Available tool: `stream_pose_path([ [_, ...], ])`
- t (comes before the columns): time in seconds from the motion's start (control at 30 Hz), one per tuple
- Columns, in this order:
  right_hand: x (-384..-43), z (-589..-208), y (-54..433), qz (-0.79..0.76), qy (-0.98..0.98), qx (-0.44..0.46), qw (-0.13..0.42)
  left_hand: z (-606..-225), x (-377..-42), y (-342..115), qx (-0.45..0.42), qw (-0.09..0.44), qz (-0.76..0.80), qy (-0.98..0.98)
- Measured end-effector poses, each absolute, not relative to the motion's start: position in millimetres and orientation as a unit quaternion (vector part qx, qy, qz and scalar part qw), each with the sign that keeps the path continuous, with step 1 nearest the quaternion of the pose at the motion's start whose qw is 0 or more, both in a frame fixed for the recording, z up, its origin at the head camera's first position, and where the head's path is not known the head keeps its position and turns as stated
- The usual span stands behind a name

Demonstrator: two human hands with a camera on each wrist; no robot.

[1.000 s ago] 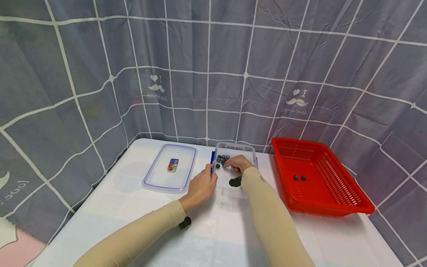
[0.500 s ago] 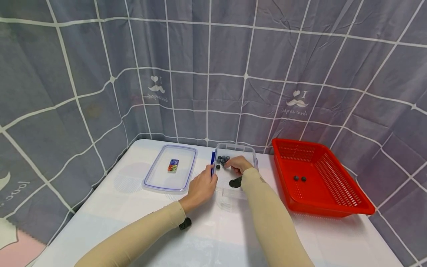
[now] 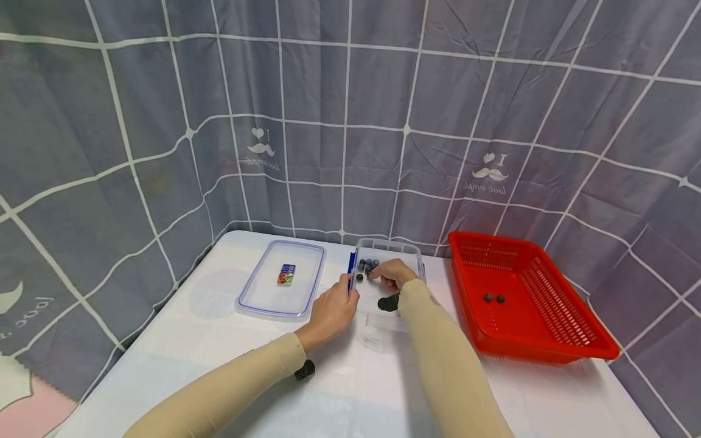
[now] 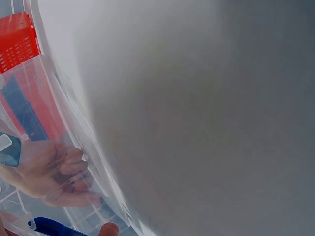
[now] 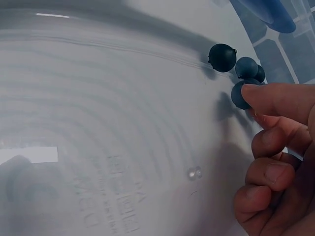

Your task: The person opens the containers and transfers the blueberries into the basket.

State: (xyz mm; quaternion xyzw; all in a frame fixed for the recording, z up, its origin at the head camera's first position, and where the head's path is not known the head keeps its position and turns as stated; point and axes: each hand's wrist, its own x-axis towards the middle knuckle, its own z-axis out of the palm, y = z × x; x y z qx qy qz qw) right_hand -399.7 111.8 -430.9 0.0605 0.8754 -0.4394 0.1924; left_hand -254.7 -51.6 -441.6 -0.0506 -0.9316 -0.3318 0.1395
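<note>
A clear plastic container [image 3: 387,244] with blue side clasps stands at the back middle of the table. My left hand [image 3: 333,310] grips its left side by the blue clasp [image 4: 54,227]. My right hand [image 3: 397,272] reaches inside, and in the right wrist view its thumb and index finger pinch a dark blueberry [image 5: 238,95]; the other fingers are curled in. Several more blueberries [image 5: 222,58] lie against the container's left side, partly hidden behind the held one in the right wrist view.
Left of the container lies a clear lid [image 3: 257,293] with a blue seal and a colourful label [image 3: 285,275]. A red perforated basket [image 3: 547,351] stands on the right, with two blueberries [image 3: 494,298] on its floor. A grey checked curtain [image 3: 372,152] closes off the back.
The head view has tilted up slightly, so everything sits a little lower in it. Both hands keep nearly the same place at the container.
</note>
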Motion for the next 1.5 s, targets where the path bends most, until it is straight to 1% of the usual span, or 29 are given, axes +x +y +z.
stream_pose_path([
  [0.63, -401, -421, 117, -0.449, 0.874, 0.039, 0.182, -444, -255, -51, -0.047, 0.142, -0.330, -0.932],
  [0.87, -401, -406, 124, -0.470, 0.865, 0.006, 0.179, -443, -255, -50, -0.047, 0.137, -0.331, -0.932],
  [1.5, -405, -366, 143, -0.495, 0.849, -0.035, 0.179, -445, -257, -51, -0.050, 0.141, -0.332, -0.931],
])
